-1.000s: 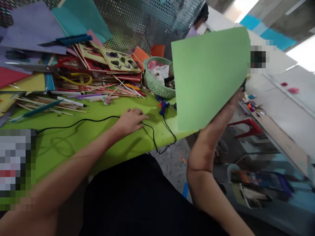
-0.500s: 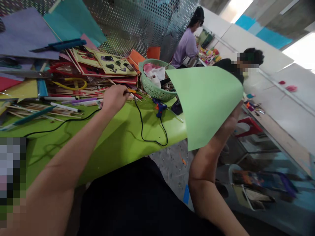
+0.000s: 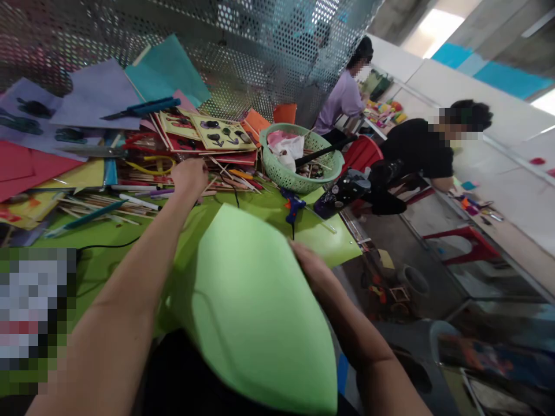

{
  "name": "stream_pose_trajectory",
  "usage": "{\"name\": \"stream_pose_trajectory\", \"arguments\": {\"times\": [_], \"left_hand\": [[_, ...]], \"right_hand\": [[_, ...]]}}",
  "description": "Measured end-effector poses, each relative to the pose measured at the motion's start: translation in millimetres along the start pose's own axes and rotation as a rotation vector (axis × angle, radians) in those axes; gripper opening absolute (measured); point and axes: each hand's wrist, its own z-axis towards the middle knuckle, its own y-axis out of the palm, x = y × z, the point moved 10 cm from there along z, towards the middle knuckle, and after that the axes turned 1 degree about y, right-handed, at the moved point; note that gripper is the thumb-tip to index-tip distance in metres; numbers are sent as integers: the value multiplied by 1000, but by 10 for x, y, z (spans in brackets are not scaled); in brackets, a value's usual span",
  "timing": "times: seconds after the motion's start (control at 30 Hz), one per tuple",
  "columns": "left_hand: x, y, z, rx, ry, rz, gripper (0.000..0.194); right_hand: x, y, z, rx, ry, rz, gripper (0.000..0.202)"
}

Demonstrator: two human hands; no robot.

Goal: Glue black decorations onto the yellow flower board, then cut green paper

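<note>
Over the table (image 3: 340,245), green paper (image 3: 264,312) slants lengthwise bodyward.

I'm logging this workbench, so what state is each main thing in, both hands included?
Green sheet: bent into a curve, held
Right hand: holding the sheet's edge
Left hand: fingers partly hidden, grip unclear
Glue gun: lying unheld; on or off, cannot tell
Green basket: open-topped, with things inside
Blue cutter: lying unheld

The wearer's two hands (image 3: 191,175) (image 3: 313,263), one green sheet (image 3: 262,300) and one glue gun (image 3: 293,207) show.
</note>
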Motion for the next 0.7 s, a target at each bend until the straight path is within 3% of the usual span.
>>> {"name": "stream_pose_trajectory", "arguments": {"times": [0.07,0.17,0.4,0.5,0.7], "left_hand": [[27,-1,-45,-6,39,-18,41],[50,-30,-117,5,84,-52,44],[-50,-140,-306,57,66,-160,36],[-120,-211,-451,69,70,-222,35],[-278,-230,-763,0,131,-433,34]], "right_hand": [[133,245,74,-70,57,70,45],[178,408,241,-107,85,163,41],[-146,243,952,-3,-146,102,45],[-248,146,1219,59,-174,140,45],[-465,-15,1298,146,-220,221,43]]}}
